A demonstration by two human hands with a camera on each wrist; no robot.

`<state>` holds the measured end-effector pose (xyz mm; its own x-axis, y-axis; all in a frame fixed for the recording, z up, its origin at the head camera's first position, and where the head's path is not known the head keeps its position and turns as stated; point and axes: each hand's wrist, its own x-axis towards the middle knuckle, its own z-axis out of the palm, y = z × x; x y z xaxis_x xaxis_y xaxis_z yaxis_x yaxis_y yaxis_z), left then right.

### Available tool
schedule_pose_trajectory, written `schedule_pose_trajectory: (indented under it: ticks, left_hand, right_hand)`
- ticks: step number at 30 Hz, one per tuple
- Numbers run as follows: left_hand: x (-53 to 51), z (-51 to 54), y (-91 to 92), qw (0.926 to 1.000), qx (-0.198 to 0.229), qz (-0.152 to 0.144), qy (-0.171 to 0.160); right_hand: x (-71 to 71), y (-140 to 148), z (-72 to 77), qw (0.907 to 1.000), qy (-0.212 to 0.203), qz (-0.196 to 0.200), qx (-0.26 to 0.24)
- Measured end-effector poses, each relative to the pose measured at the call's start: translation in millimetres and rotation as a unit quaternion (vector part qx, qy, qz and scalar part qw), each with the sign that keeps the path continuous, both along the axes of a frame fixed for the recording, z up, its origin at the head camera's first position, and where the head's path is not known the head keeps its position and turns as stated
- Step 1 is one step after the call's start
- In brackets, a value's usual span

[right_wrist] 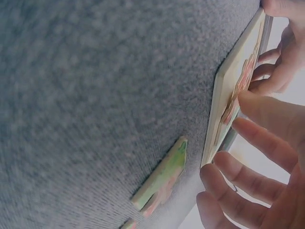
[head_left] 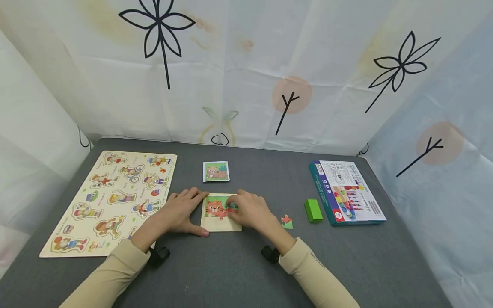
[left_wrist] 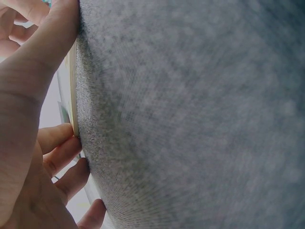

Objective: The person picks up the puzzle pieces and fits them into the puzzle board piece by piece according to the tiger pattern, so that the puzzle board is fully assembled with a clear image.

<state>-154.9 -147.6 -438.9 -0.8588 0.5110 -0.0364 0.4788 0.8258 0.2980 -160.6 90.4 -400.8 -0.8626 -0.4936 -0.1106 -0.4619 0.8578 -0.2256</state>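
A small wooden puzzle board [head_left: 221, 225] with an orange tiger picture lies mid-table. My left hand [head_left: 184, 212] holds its left side, thumb at the near corner and index finger at the far one. Over the board's right half, my right hand [head_left: 250, 209] pinches a puzzle piece [right_wrist: 229, 112] between thumb and index finger. That piece sits at the board's surface, slightly raised, and fingers partly hide it. A loose red and green puzzle piece [head_left: 287, 222] lies on the table to the right. Beyond the board is a small picture card [head_left: 216, 171].
A large wooden board [head_left: 86, 171] with cartoon figures covers the table's left side. On the right, a green block [head_left: 313, 211] stands beside a flat blue-and-white box [head_left: 356, 192]. Printed curtains [head_left: 246, 77] enclose the grey table [head_left: 215, 278] behind and at both sides.
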Motion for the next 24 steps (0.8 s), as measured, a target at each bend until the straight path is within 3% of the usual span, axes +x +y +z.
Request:
schedule_pose_trajectory:
  ticks: [17,24]
  left_hand:
    - [0.1,0.7,0.3,1.0000,0.001,0.001,0.000]
    - [-0.9,0.1,0.1,1.0000,-0.001,0.003,-0.005]
  right_hand:
    - [0.4,0.2,-2.1,0.9997,0.003,0.011,-0.021]
    - [-1.0,-1.6,-2.2,0.9996,-0.014,0.007,-0.024]
